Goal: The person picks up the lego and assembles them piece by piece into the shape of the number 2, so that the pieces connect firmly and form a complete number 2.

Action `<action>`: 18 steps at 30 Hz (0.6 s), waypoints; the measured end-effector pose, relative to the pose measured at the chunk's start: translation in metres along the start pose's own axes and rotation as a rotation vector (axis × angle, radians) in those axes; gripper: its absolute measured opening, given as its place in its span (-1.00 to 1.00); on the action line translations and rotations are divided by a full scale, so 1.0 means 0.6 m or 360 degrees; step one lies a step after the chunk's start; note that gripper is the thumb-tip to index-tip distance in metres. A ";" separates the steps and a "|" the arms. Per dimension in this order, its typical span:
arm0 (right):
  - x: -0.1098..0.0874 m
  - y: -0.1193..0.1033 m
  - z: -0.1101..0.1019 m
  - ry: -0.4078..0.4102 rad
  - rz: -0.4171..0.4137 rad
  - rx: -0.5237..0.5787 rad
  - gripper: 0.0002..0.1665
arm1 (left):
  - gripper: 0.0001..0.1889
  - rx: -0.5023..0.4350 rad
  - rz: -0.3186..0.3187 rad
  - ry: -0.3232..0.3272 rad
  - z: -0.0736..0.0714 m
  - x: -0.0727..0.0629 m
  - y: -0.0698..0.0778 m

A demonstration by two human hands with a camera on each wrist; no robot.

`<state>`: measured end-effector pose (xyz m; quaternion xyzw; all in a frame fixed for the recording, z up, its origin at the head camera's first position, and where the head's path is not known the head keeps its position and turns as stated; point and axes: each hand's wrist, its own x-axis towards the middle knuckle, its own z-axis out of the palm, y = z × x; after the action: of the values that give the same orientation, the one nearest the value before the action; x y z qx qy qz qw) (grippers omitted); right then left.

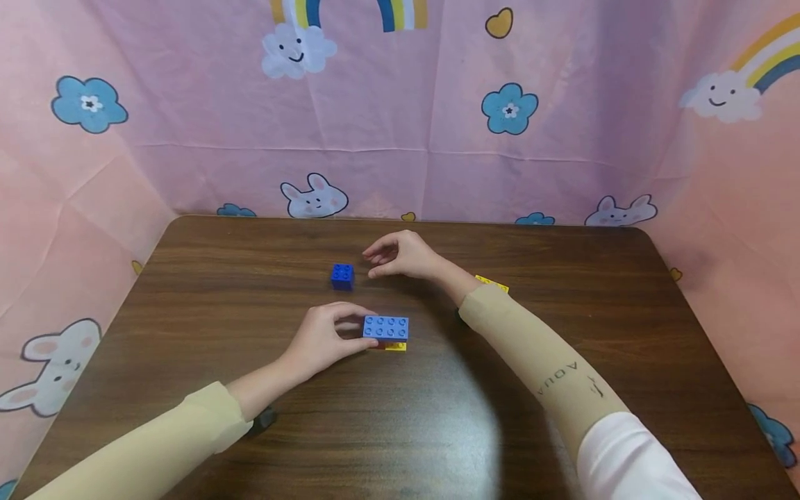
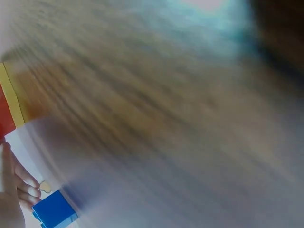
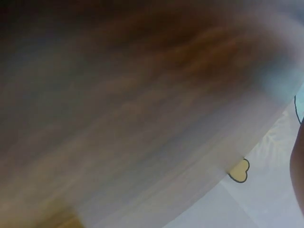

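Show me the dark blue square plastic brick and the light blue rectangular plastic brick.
Dark blue square plastic brick [image 1: 342, 277]: head view, on its studded top.
Light blue rectangular plastic brick [image 1: 386, 327]: head view, on its studded top.

My head camera is looking forward and down at the table [image 1: 425, 423]. My wrist cameras are peering close along it, tilted. Head and left wrist are sharing the dark blue block [image 1: 342, 278].

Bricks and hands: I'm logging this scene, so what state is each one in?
Left hand: gripping the light blue brick.
Light blue brick: held, studs up.
Red brick: below the light blue one.
Lower yellow brick: mostly covered.
Right hand: fingers loosely bent, holding nothing visible.
Dark blue brick: standing alone, studs up.
Far yellow brick: partly hidden.
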<state>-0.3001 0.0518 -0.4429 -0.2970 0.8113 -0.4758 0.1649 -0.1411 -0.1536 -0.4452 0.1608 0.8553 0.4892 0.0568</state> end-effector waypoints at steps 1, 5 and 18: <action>0.002 -0.001 0.002 -0.0009 -0.0008 -0.0013 -0.55 | -0.60 -0.0004 -0.0001 0.0001 -0.001 -0.001 0.000; 0.009 -0.004 0.009 -0.0030 -0.0026 -0.0076 -0.53 | -0.61 -0.0012 0.0014 0.0002 -0.004 -0.004 -0.003; 0.026 -0.017 0.039 -0.0090 -0.0073 -0.0284 -0.50 | -0.62 -0.0029 0.0027 0.0023 -0.003 -0.003 -0.003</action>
<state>-0.2961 0.0222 -0.4450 -0.3422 0.8385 -0.3967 0.1497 -0.1404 -0.1567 -0.4459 0.1640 0.8499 0.4985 0.0478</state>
